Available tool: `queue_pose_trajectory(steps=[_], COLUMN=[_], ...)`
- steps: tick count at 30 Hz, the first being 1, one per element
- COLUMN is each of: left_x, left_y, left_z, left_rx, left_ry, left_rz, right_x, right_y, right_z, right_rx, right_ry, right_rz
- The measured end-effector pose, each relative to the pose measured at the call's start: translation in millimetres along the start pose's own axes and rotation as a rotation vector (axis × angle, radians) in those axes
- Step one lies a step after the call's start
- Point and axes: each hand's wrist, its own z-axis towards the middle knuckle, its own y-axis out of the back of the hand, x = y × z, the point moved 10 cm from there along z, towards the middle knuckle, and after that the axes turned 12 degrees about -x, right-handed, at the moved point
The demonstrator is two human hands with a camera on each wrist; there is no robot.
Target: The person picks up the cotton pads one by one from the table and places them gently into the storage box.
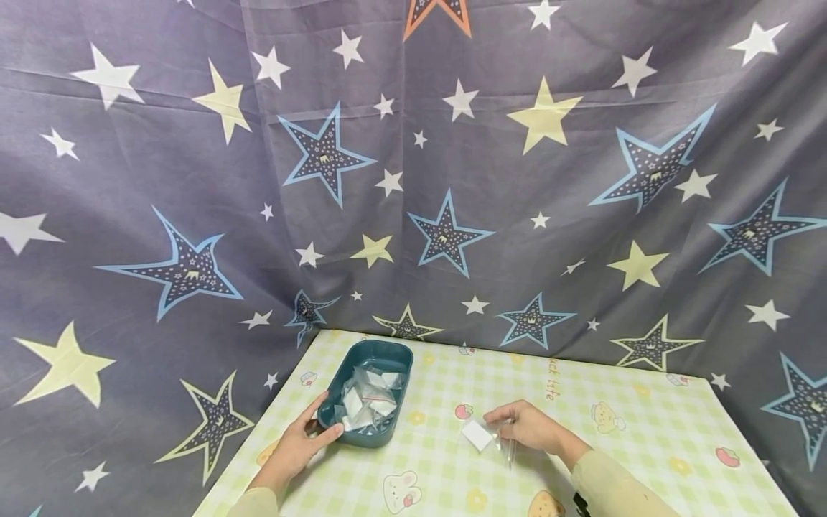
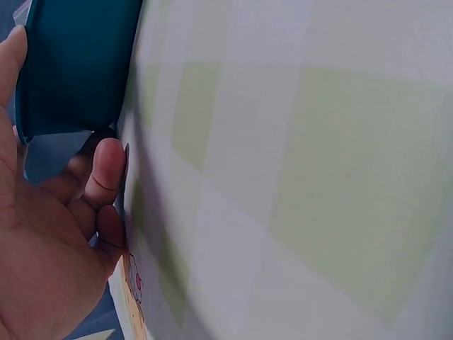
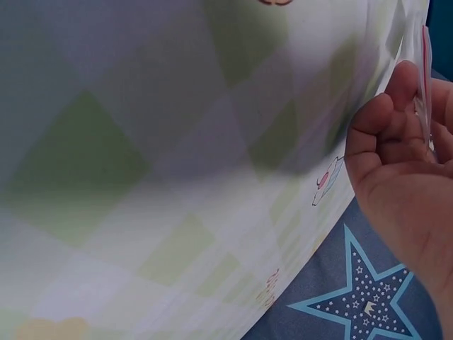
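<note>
A teal tray point(image 1: 369, 437) stands on the checked table at the left, with several small clear bags holding white pieces point(image 1: 367, 399) inside. My left hand point(image 1: 302, 439) grips the tray's near left corner, thumb on the rim; the left wrist view shows the tray's wall point(image 2: 71, 64) against my left hand point(image 2: 42, 248). To the right, my right hand point(image 1: 526, 425) pinches a small clear zip bag point(image 1: 505, 446) just above the table. A white square piece point(image 1: 477, 434) lies at the bag's left end; whether it is inside is unclear. In the right wrist view, curled fingers point(image 3: 379, 134) hold the bag's red-lined edge point(image 3: 424, 71).
The table point(image 1: 601, 459) wears a green and yellow checked cloth with cartoon prints. A grey curtain with stars point(image 1: 452, 179) hangs close behind the table and down its left side. The table's left edge runs just beside my left hand.
</note>
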Motion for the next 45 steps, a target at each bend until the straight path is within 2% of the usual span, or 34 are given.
queue_pose_trajectory(steps=[11,17,31,37,45], left_x=[0.8,0.8,1.5,0.6,0.8], left_y=[-0.6,-1.0,-1.2,-0.2,-0.4], left_z=[-0.1,1.0,0.6,0.0,0.5], left_rx=[-0.001,-0.003,-0.006,-0.011,-0.009], left_ry=[-0.001,-0.007,-0.007,-0.003,0.002], left_rz=[-0.012,-0.016,-0.024,-0.019,-0.004], right_x=[-2.3,5.6,27.1,42.2,67.6], right_y=[2.7,8.2,6.3,0.8,-10.6], right_z=[3.2,5.2,15.5,25.6,41.1], right_rx=[-0.026,-0.056,-0.023,-0.005,-0.018], right_ry=[-0.019,-0.012,0.001,0.012,0.024], right_rz=[-0.063,-0.066,0.064,0.144,0.177])
